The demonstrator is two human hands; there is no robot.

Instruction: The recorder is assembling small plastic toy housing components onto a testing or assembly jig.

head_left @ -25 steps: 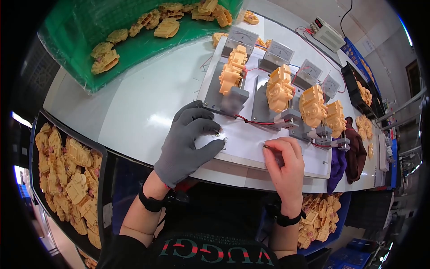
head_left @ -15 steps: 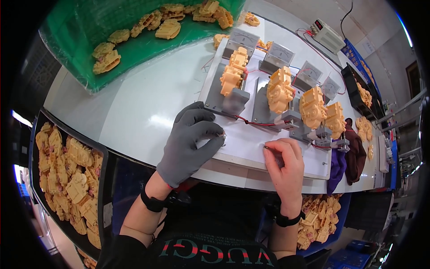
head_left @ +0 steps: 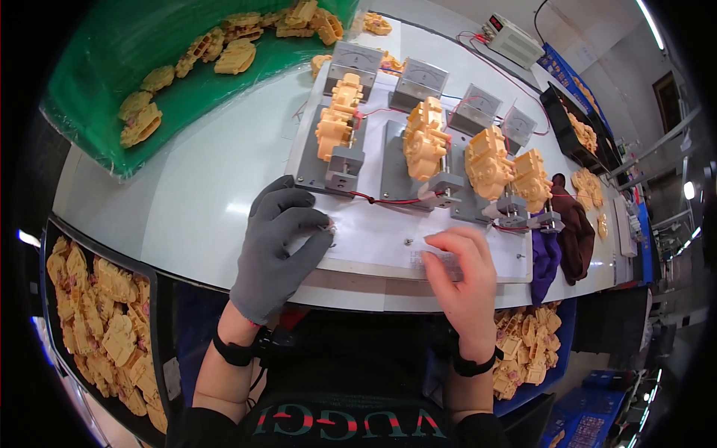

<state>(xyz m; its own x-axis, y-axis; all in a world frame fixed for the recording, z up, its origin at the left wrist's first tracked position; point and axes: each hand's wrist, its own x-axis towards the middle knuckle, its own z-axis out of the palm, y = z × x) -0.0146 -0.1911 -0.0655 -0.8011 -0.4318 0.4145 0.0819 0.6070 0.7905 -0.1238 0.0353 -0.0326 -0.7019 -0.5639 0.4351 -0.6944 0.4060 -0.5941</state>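
Observation:
My left hand (head_left: 280, 243), in a grey glove, rests at the left side of a white board (head_left: 358, 254). Its thumb and index fingertips come together around a tiny pale or metallic bit that I cannot make out. Bare and holding nothing, my right hand (head_left: 461, 280) hovers over the board with thumb and fingers apart. Just left of its fingertips a small screw (head_left: 408, 242) sits on the board. Beyond my hands, grey fixtures carry yellow-orange molded housings, one at the left (head_left: 338, 119), others in the middle (head_left: 426, 142) and right (head_left: 489, 164). A red and black wire (head_left: 385, 201) runs along their front.
Analog meters (head_left: 420, 82) stand behind the fixtures. A green, plastic-lined bin (head_left: 97, 112) with housings is at the back left. Housings also fill a black crate (head_left: 160, 336) and a blue bin (head_left: 564, 328) below. Purple cloth (head_left: 545, 269) hangs at the right; a power supply (head_left: 514, 39) stands behind.
The whole view has shifted, so the bench appears further left. My right thumb and fingers have come away from the screw and spread. My left hand keeps its pinch at the board.

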